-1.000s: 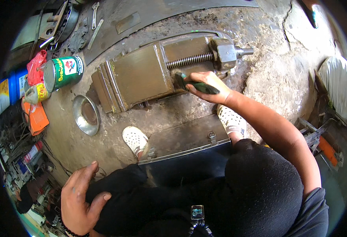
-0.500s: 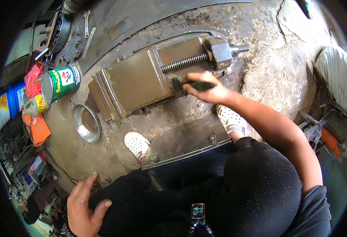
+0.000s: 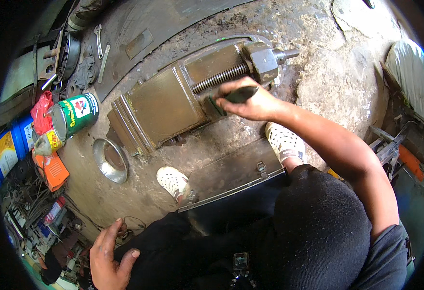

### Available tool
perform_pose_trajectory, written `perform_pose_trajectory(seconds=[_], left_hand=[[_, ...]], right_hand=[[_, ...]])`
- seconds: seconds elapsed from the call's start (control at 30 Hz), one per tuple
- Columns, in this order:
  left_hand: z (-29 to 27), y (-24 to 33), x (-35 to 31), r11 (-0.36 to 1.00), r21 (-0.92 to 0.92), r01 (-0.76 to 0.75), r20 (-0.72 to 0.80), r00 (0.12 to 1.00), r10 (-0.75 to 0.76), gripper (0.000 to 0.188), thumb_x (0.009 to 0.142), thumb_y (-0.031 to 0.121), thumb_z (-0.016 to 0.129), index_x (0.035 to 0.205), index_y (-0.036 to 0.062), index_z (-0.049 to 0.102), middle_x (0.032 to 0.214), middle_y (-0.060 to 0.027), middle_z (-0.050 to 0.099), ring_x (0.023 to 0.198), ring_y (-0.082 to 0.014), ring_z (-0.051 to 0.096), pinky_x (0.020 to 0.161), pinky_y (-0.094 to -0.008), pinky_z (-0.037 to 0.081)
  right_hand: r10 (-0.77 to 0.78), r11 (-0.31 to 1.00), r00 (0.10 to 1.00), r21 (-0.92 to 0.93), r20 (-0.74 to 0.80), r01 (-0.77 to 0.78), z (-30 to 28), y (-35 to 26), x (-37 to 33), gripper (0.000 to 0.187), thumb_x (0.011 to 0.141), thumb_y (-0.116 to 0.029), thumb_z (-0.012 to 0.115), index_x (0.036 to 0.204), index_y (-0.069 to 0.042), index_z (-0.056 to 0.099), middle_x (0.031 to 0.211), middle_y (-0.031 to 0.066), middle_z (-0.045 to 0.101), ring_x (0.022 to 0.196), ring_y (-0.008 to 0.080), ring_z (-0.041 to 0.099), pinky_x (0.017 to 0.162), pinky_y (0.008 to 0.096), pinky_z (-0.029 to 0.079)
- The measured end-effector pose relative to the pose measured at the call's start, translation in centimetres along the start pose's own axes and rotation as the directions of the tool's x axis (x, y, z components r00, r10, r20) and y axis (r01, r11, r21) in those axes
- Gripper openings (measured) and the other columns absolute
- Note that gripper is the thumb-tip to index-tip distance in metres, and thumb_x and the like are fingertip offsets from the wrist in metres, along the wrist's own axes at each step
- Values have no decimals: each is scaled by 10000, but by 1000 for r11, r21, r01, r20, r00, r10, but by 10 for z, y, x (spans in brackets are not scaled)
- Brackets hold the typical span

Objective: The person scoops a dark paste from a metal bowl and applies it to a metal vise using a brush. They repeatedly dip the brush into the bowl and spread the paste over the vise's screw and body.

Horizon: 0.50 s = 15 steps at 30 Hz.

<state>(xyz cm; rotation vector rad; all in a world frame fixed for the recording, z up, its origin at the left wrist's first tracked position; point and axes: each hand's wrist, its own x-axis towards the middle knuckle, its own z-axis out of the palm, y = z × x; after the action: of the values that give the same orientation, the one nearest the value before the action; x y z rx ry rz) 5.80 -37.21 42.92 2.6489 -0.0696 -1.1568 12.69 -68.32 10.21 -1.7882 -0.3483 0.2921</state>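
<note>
A large machine vise (image 3: 161, 106) lies on the floor in front of me, its flat faces brown and wet-looking. Its threaded screw (image 3: 219, 78) runs toward a squared block (image 3: 264, 63) at the right end. My right hand (image 3: 251, 104) is closed round a dark green-handled brush (image 3: 243, 94), whose head meets the vise's near side just below the screw. The bristles are mostly hidden by the fingers. Over my left thigh, my left hand (image 3: 110, 258) rests with fingers apart and holds nothing.
A round metal bowl (image 3: 110, 161) stands left of the vise, near a green can (image 3: 74, 116), a blue bucket (image 3: 14, 147) and an orange packet (image 3: 51, 170). A wrench (image 3: 98, 41) lies at the far left. A dark metal box (image 3: 231, 171) sits between my feet.
My right hand has shifted slightly left and up along the vise with the brush. The view has tilted a little. My left hand stays open.
</note>
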Motion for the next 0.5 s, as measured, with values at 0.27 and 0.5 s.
perform_pose_trajectory(seconds=[0.27,0.5], left_hand=[[-2,-4,1,999,2,41,20,999,-41,647,773,203,732,1323,-65,522,1113,-230,654,1038,-352,646,948,-399,476],[2,-5,5,1000,2,2,1,1000,-2,650,745,139,735,1325,-64,521,1106,-228,659,1030,-338,655,933,-398,488]], right_hand=[[51,968,985,-235,-162,-89,-21,-8,81,248,909,-269,645,1006,-41,660,739,157,646,651,255,614,659,391,496],[339,936,931,142,-133,-321,-24,24,95,325,887,-354,622,1034,-70,679,916,210,695,861,347,678,807,432,524]])
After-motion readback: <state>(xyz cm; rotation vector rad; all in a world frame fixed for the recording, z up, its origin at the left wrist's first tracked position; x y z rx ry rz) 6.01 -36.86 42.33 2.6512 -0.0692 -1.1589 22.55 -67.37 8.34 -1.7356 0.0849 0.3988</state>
